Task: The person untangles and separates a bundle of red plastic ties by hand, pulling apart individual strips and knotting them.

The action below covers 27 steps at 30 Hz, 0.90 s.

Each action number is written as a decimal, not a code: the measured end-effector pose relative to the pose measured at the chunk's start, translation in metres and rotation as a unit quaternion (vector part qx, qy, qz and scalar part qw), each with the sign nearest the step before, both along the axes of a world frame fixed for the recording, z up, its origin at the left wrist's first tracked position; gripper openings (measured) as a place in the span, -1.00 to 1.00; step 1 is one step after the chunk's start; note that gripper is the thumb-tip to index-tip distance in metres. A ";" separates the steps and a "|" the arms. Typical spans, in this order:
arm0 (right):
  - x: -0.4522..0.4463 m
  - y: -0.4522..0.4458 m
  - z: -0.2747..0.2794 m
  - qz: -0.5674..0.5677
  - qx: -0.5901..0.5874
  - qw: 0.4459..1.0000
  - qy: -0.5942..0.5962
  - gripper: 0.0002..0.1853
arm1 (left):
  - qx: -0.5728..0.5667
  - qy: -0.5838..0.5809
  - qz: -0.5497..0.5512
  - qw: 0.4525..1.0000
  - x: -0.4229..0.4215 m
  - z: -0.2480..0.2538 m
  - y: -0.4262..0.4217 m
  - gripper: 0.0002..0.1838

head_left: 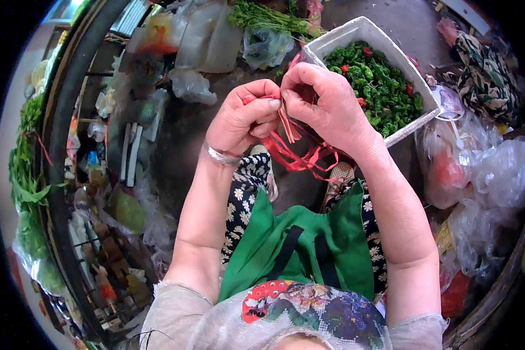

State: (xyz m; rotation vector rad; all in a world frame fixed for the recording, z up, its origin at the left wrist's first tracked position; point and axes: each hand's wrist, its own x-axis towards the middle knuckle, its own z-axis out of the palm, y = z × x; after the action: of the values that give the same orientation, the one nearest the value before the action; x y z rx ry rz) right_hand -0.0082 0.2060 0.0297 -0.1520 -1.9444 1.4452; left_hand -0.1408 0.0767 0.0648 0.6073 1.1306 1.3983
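Red plastic strips [300, 156] dangle in a loose tangle below my two hands. My left hand [248, 111] is closed, its finger and thumb pinching the strips, and a silver bracelet [221, 156] circles that wrist. Close against it, my right hand [326, 102] also pinches the strips near their upper end, fingertips nearly touching the left thumb. The exact spot between the fingertips is partly hidden. Just beyond the right hand stands a white foam box [415, 127] holding green peppers [370, 79] with a few red ones among them.
Plastic bags [478, 169] pile up at the right, near a camouflage cloth [478, 76]. Leafy green stems [268, 18] and a clear bag [265, 46] lie at the top. Cluttered shelving [108, 192] runs along the left. A green apron [297, 245] covers my lap.
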 end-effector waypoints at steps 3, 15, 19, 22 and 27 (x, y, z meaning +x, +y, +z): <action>0.000 0.002 -0.001 -0.017 0.021 1.000 0.006 -0.88 | -0.005 0.056 0.031 0.998 0.006 -0.004 0.002 -0.93; 0.003 0.007 0.000 -0.024 -0.022 0.999 -0.025 -0.85 | -0.025 0.281 0.112 0.953 0.018 -0.003 0.004 -0.88; 0.006 0.007 0.001 -0.022 -0.012 0.999 -0.029 -0.85 | -0.029 0.331 0.113 0.936 0.019 -0.004 0.003 -0.86; 0.006 0.009 -0.001 -0.027 0.036 0.998 -0.038 -0.86 | -0.026 0.352 0.104 0.930 0.018 -0.007 0.002 -0.85; 0.005 0.007 -0.002 -0.032 0.058 0.997 -0.027 -0.88 | -0.024 0.369 0.096 0.924 0.018 -0.008 0.001 -0.85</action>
State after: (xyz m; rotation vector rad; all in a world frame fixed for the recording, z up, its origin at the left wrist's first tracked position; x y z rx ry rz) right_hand -0.0032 0.2132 0.0276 -0.2008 -2.0429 1.2970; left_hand -0.1227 0.0773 0.0564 1.0588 1.8550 1.3264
